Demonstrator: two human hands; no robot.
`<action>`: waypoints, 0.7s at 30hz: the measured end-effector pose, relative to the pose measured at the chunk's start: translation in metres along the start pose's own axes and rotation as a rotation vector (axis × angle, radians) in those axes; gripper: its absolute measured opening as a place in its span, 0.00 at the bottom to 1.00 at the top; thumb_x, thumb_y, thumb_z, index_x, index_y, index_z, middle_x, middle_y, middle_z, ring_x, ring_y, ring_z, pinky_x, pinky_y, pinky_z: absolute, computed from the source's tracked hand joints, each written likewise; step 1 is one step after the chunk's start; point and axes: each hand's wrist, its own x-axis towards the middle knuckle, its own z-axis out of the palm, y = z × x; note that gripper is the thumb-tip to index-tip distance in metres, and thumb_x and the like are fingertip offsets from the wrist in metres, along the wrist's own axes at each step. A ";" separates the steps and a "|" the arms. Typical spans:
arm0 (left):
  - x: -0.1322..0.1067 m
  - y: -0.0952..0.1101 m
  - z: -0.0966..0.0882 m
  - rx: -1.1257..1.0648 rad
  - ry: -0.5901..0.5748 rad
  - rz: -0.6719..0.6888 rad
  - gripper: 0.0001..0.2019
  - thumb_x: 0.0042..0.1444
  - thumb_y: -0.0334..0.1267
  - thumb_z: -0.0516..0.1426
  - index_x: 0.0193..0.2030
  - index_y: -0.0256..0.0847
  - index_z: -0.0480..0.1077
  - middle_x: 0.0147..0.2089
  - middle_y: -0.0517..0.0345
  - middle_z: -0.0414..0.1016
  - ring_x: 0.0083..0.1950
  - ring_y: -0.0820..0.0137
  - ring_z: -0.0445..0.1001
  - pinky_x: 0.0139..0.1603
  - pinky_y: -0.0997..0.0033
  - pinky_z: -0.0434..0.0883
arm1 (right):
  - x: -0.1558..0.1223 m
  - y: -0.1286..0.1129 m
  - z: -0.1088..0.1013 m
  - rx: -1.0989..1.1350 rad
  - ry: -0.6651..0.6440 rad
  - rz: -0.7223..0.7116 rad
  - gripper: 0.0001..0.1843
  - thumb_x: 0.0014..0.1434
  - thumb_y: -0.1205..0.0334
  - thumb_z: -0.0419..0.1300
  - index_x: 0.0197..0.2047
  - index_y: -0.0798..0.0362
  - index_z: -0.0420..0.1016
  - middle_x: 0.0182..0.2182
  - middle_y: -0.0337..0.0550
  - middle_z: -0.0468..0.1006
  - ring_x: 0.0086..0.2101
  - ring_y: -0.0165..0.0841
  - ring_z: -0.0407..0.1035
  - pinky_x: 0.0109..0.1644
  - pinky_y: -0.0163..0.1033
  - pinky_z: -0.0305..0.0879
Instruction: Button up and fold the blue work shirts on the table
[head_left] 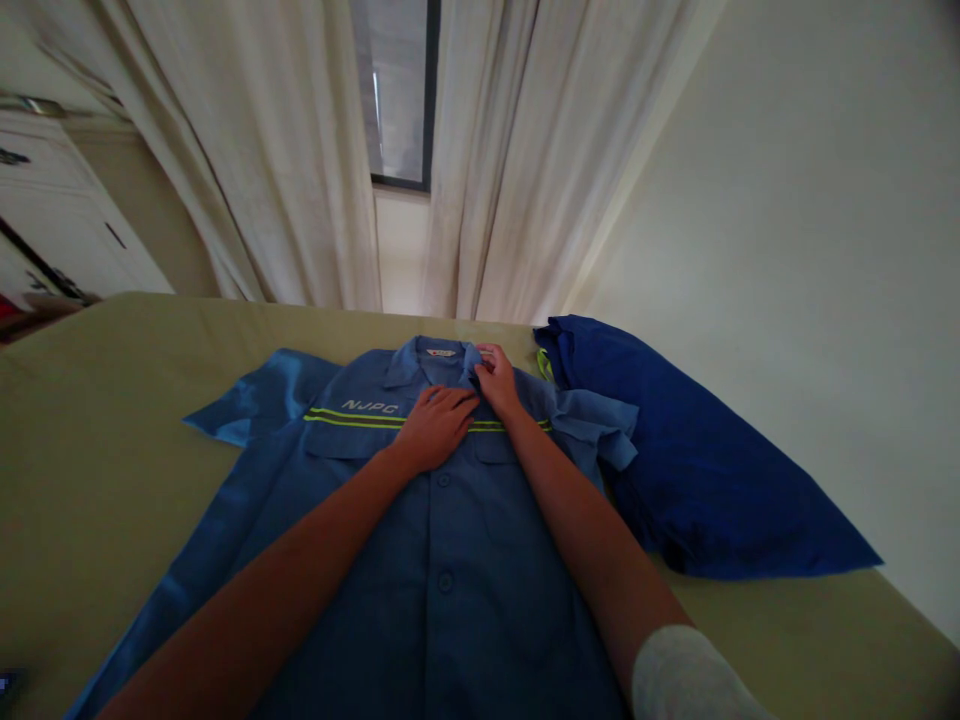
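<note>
A blue short-sleeved work shirt (375, 530) lies face up and spread out, its collar pointing away from me. It has NJPC lettering and yellow-green stripes across the chest, with buttons down the front. My left hand (437, 428) rests on the upper chest beside the front opening, fingers bent together on the cloth at the edge. Up at the right side of the collar (405, 362), my right hand (496, 378) pinches the collar cloth between thumb and fingers. The cloth under both palms is hidden.
The shirt lies on a yellow-green covered surface (97, 450). A dark blue folded garment (697, 460) lies to the right, touching the right sleeve, beside a pale wall (832, 250). Long curtains (285, 150) hang behind; a white cabinet (67, 200) stands at the far left.
</note>
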 end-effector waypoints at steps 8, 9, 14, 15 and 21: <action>-0.004 -0.011 0.004 -0.138 -0.084 0.037 0.22 0.72 0.39 0.47 0.69 0.42 0.66 0.66 0.50 0.74 0.65 0.62 0.72 0.70 0.59 0.67 | -0.008 -0.021 -0.005 -0.629 0.053 0.069 0.17 0.57 0.72 0.58 0.49 0.55 0.79 0.49 0.52 0.78 0.50 0.40 0.72 0.61 0.45 0.66; -0.004 -0.012 0.004 -0.137 -0.096 0.036 0.21 0.72 0.39 0.47 0.68 0.42 0.66 0.66 0.50 0.74 0.65 0.62 0.72 0.70 0.59 0.67 | -0.010 -0.025 -0.005 -0.701 0.059 0.070 0.17 0.58 0.71 0.59 0.49 0.56 0.80 0.51 0.54 0.76 0.53 0.41 0.70 0.62 0.46 0.64; -0.004 -0.005 0.006 -0.124 -0.112 0.036 0.18 0.71 0.39 0.48 0.60 0.41 0.73 0.64 0.49 0.76 0.65 0.62 0.73 0.70 0.59 0.67 | -0.016 -0.037 -0.001 -0.861 -0.027 -0.003 0.21 0.67 0.64 0.56 0.61 0.52 0.76 0.62 0.52 0.73 0.59 0.43 0.66 0.64 0.47 0.62; -0.003 -0.003 0.006 -0.128 -0.108 0.037 0.18 0.71 0.39 0.48 0.59 0.41 0.74 0.63 0.49 0.77 0.64 0.62 0.74 0.69 0.59 0.68 | -0.018 -0.038 0.001 -0.890 -0.084 0.007 0.21 0.68 0.62 0.55 0.61 0.51 0.76 0.62 0.52 0.73 0.59 0.43 0.67 0.63 0.47 0.63; 0.009 -0.039 -0.027 -0.147 -0.018 -0.199 0.21 0.72 0.40 0.43 0.58 0.42 0.75 0.59 0.50 0.79 0.60 0.62 0.76 0.66 0.60 0.70 | -0.022 -0.041 0.003 -0.984 -0.155 0.050 0.20 0.69 0.59 0.53 0.59 0.51 0.78 0.62 0.50 0.75 0.58 0.42 0.69 0.61 0.45 0.63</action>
